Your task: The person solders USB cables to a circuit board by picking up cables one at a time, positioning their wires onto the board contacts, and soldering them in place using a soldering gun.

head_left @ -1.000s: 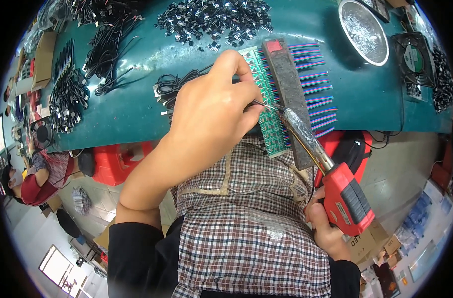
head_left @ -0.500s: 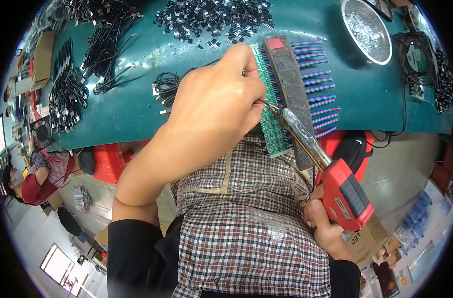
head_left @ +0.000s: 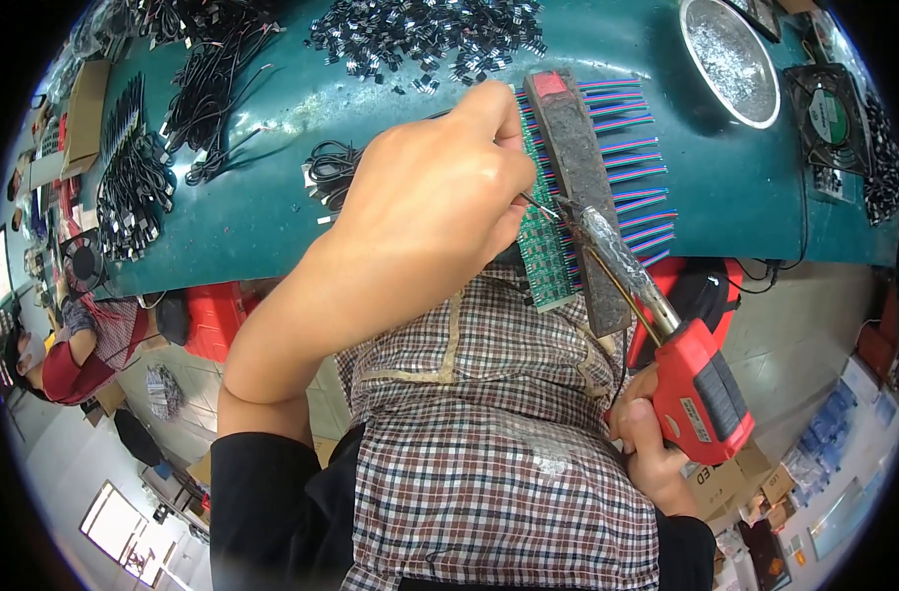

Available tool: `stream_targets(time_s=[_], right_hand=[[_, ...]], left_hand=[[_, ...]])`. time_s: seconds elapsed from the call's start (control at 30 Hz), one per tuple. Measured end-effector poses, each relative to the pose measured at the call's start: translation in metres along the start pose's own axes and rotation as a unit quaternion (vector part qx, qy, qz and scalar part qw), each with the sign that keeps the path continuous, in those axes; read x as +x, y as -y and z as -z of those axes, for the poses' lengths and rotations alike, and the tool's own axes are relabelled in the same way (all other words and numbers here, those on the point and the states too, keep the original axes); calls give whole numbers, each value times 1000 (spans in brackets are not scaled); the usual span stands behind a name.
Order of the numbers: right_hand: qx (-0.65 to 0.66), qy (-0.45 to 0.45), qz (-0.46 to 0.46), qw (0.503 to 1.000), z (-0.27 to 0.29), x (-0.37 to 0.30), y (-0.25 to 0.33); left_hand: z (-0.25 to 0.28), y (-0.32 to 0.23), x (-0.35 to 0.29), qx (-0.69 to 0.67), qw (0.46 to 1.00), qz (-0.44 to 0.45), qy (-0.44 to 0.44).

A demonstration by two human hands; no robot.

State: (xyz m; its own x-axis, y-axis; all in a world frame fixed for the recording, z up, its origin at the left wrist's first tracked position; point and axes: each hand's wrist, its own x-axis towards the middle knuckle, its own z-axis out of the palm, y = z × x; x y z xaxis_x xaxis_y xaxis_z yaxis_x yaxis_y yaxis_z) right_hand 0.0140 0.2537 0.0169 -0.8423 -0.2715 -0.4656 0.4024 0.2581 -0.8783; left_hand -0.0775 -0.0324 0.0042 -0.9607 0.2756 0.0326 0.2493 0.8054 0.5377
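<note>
The green counter point(head_left: 242, 241) spans the far part of the scene, with the person's checked apron point(head_left: 499, 424) at its near edge. The left hand point(head_left: 439, 192) reaches in over the counter, fingers pinched closed on a thin lead point(head_left: 536, 204). At the near right, the right hand point(head_left: 651, 443) is wrapped about the red handle of a soldering gun point(head_left: 700, 389), whose barrel points far and left. A dark bar point(head_left: 579, 177) lies across a row of striped ribbons point(head_left: 634, 144), which come out on its right. Just left of the bar is the green board point(head_left: 548, 258), partly under the left hand, its near end jutting past the counter's edge. A metal bowl point(head_left: 763, 122) stands at the far right, and a heap of small connectors point(head_left: 430, 39) lies at the far side.

Gun tip and lead end come together over the board's right side; whether they touch cannot be told. Good work here probably means keeping the bar's weight on the ribbons, steadying the lead, heating each joint briefly, and keeping fingertips well off the hot barrel. The overhanging board could tip if pressed at its near end.

As for writing, a carton point(head_left: 740, 480) at the near right bears large dark letters, and the gun's handle has a small pale label point(head_left: 695, 419), too fine to read.
</note>
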Motion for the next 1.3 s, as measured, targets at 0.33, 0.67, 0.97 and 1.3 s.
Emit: stream_targets(time_s=[0.33, 0.67, 0.97, 1.3], right_hand=[[-6, 6, 14, 1000, 5, -1, -1], [11, -1, 33, 999, 9, -4, 0], [-23, 25, 37, 999, 15, -6, -6], [-10, 7, -2, 1000, 9, -11, -4]], left_hand=[[-2, -1, -1, 12, 1000, -2, 0], [1, -25, -13, -32, 992, 63, -106], [-26, -28, -31, -54, 983, 113, -137], [-40, -22, -32, -29, 978, 90, -185]])
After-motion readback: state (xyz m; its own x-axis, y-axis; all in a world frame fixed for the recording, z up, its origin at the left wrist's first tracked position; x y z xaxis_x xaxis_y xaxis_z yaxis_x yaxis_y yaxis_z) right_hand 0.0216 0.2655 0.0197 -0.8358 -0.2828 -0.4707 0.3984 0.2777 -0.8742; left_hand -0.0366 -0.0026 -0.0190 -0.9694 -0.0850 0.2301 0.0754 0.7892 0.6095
